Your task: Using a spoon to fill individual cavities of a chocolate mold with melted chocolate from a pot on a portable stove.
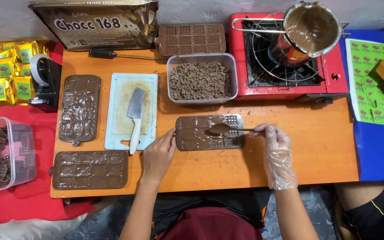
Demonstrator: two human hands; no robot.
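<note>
A chocolate bar mould lies on the orange table, partly filled with melted chocolate, its right cells still bare. My left hand rests bare against the mould's left edge, steadying it. My right hand, in a clear plastic glove, holds a spoon loaded with chocolate over the middle of the mould.
A metal pot of melted chocolate sits on a red portable stove. A tub of chocolate chunks, a cutting board with a knife, two filled moulds, an empty mould, a tape dispenser and gold wrapped bars surround the work spot.
</note>
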